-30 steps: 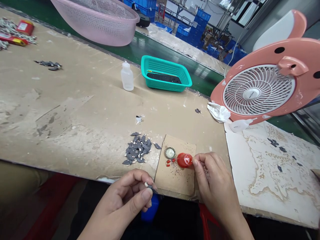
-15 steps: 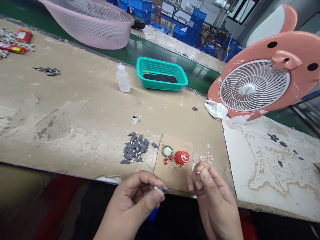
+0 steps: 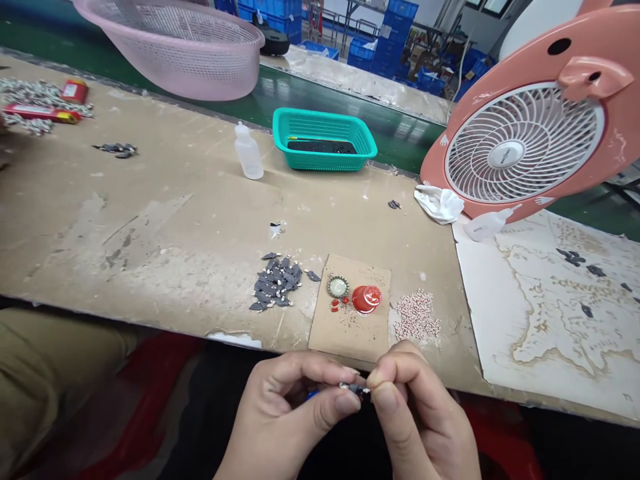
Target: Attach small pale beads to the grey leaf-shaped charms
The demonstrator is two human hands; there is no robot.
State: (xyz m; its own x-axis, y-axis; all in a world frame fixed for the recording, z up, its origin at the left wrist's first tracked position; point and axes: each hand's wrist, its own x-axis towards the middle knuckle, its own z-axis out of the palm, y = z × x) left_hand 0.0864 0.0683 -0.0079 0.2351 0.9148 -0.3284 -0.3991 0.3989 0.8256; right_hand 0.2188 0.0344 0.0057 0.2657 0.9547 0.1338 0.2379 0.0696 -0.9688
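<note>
My left hand (image 3: 293,410) pinches a small dark grey leaf-shaped piece (image 3: 356,388) between thumb and forefinger, a whitish bit at its near end. Against the piece's other end, my right hand (image 3: 423,413) pinches a tiny pale bead (image 3: 367,391), partly covered by the fingertips. Just beyond the hands lies a cardboard square (image 3: 330,333) with a red cup (image 3: 365,299), a bottle cap (image 3: 338,287) and red bits on it. Left of it is a pile of similar grey pieces (image 3: 277,283) with whitish bits. To its right lies a heap of pinkish beads (image 3: 417,315).
A white squeeze bottle (image 3: 249,157) and a green basket (image 3: 325,161) stand farther back. Behind them is a pink mesh basket (image 3: 200,67). At right are a pink fan (image 3: 510,153), crumpled tissue (image 3: 440,203) and a map-like sheet (image 3: 565,333). Someone's leg (image 3: 60,373) shows at left.
My hands have come together: the right moved left from beside the bead heap until its fingertips met the grey piece. The whole view has shifted slightly, and the bead heap is now uncovered.
</note>
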